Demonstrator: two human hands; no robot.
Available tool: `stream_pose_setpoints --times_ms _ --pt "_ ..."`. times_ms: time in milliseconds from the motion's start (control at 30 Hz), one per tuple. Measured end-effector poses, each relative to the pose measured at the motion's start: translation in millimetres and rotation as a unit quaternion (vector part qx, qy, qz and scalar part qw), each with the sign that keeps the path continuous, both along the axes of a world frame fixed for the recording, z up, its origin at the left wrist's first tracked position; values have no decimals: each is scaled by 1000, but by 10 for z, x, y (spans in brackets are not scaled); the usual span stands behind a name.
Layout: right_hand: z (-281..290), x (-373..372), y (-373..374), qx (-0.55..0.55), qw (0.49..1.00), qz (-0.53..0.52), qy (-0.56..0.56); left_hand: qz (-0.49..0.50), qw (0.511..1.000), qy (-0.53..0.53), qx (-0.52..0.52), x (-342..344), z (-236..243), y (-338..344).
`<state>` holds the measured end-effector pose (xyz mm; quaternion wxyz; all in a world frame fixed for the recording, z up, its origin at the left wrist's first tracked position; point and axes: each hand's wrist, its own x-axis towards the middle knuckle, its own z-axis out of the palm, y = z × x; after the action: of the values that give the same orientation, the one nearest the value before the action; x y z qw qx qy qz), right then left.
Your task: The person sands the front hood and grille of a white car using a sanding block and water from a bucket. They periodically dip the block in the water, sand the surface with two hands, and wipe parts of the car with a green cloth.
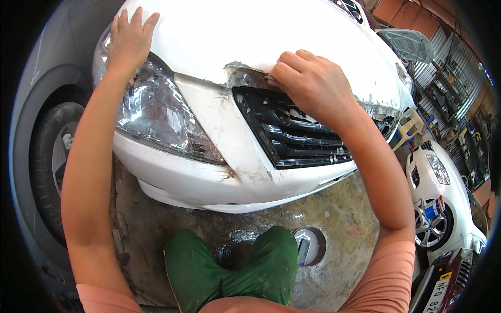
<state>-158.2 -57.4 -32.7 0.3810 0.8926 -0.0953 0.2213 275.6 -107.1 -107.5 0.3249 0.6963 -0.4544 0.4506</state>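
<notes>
In front of me is the nose of a white car, its hood (214, 36) stretching away at the top. My left hand (131, 44) lies with fingers spread on the hood's edge, just above the clear headlight (156, 107). Curled in toward the hood's front lip is my right hand (315, 88), over the black grille (295, 133). Whatever its fingers pinch is hidden. Beside those fingertips, a grey, scraped patch (249, 78) interrupts the white paint. Dirt marks the bumper (245, 175) below the headlight's corner.
A round tub (323, 249) of cloudy liquid, with a grey block inside, stands on the wet floor by my right knee. A grey car (52, 57) is close on the left. Another white car (459, 203) and a plastic chair (409, 125) stand right.
</notes>
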Motion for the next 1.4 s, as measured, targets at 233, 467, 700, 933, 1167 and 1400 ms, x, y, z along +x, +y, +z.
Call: stream_pose_setpoints --times_ms 233,467,700,933,1167,1400 --pt "21 -365 -68 30 999 -31 -14 1 1000 -15 21 -40 31 -35" --pt "75 -653 -61 19 997 -77 -12 -57 996 70 2 -163 111 158" --pt "23 -120 -5 -4 1000 -22 18 -73 993 93 5 -145 89 193" --pt "-4 -864 -121 63 993 -76 -67 -68 993 93 12 -226 182 195" --pt "-12 -60 7 81 995 -37 -44 -61 994 94 15 -222 98 209" --pt "17 -367 -39 146 985 -69 -60 -64 995 82 9 -280 126 177"
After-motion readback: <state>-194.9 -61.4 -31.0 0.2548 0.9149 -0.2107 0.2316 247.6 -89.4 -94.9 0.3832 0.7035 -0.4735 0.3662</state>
